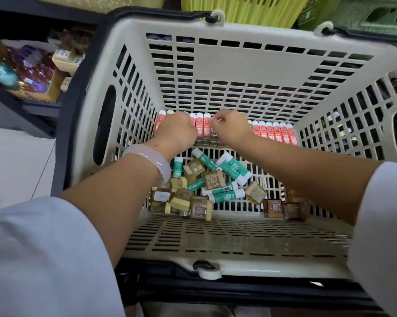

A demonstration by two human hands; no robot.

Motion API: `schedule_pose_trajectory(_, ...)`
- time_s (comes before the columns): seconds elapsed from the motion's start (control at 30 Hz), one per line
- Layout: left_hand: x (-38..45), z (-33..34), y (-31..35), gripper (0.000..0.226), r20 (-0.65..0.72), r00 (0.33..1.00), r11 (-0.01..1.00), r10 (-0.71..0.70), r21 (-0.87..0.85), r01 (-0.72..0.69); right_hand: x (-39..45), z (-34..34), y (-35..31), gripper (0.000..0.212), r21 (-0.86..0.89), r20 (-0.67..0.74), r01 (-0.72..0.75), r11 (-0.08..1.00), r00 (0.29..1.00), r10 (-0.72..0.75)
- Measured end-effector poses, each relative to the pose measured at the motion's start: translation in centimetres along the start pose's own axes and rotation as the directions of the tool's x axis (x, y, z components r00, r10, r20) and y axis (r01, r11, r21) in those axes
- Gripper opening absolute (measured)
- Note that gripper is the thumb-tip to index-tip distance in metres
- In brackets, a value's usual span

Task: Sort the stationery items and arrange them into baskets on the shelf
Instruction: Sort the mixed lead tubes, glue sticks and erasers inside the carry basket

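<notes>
Deep inside the cream slatted basket (238,65), my left hand (177,131) and right hand (232,129) work at the far wall, both with fingers curled down onto a row of red-and-white glue sticks (275,132) standing upright there; what exactly each grips is hidden beneath my knuckles. Nearer me than my fingers, green-and-white glue sticks (225,193) lie jumbled with small amber cubes (213,179) on the basket floor. A pale bangle (151,156) circles my left wrist.
</notes>
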State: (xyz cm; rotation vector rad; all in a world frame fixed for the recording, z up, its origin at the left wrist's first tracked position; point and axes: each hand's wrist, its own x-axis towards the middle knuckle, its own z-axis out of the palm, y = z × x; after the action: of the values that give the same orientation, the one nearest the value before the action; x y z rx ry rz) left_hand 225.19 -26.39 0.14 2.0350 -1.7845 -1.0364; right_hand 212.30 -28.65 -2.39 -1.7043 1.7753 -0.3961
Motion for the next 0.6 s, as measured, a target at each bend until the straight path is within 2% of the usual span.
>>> schedule_pose_trajectory(0.03, -0.1, 0.0, 0.1, 0.020, 0.019, 0.999, 0.997, 0.038, 0.065, -0.039, -0.9, -0.4, -0.3, 0.024, -0.058, 0.036, 0.118, 0.991, 0.993, -0.117)
schedule_pose_trajectory(0.1, -0.2, -0.2, 0.1, 0.017, 0.046, 0.994, 0.977, 0.095, 0.188, -0.102, -3.4, -0.6, -0.4, 0.022, -0.149, 0.214, 0.346, 0.926, 0.926, -0.311)
schedule_pose_trajectory(0.17, -0.3, -0.4, -0.2, 0.017, 0.110, 0.983, 0.942, 0.148, 0.286, -0.174, -6.3, 0.4, -0.1, 0.020, -0.161, 0.433, 0.547, 0.822, 0.787, -0.439)
schedule_pose_trajectory(0.23, -0.7, -0.6, -0.5, 0.019, 0.247, 0.950, 0.910, 0.193, 0.318, -0.268, -8.6, 1.9, 0.5, 0.026, -0.124, 0.610, 0.726, 0.677, 0.594, -0.525)
schedule_pose_trajectory(0.27, -1.0, -0.6, -0.6, 0.021, 0.331, 0.922, 0.892, 0.201, 0.328, -0.312, -9.2, 2.6, 0.8, 0.033, -0.139, 0.679, 0.784, 0.605, 0.520, -0.519)
schedule_pose_trajectory(0.3, -1.3, -0.6, -0.6, 0.021, 0.418, 0.886, 0.863, 0.201, 0.352, -0.362, -9.4, 2.9, 1.1, 0.039, -0.180, 0.728, 0.820, 0.544, 0.483, -0.486)
schedule_pose_trajectory(0.37, -1.9, -0.1, -0.6, 0.025, 0.589, 0.788, 0.792, 0.179, 0.389, -0.471, -9.2, 2.4, 1.6, 0.039, -0.235, 0.778, 0.855, 0.462, 0.450, -0.438)
schedule_pose_trajectory(0.47, -2.6, 0.7, -0.3, 0.031, 0.747, 0.655, 0.753, 0.110, 0.367, -0.545, -9.2, 0.8, 2.6, 0.039, -0.223, 0.822, 0.861, 0.458, 0.418, -0.386)
schedule_pose_trajectory(0.53, -2.8, 1.1, -0.3, 0.031, 0.779, 0.620, 0.755, 0.091, 0.351, -0.553, -9.5, -0.4, 3.3, 0.040, -0.221, 0.837, 0.845, 0.486, 0.420, -0.350)
schedule_pose_trajectory(0.6, -2.9, 1.4, -0.4, 0.031, 0.788, 0.615, 0.746, 0.038, 0.387, -0.542, -9.9, -1.9, 3.8, 0.034, -0.214, 0.823, 0.809, 0.547, 0.451, -0.345)
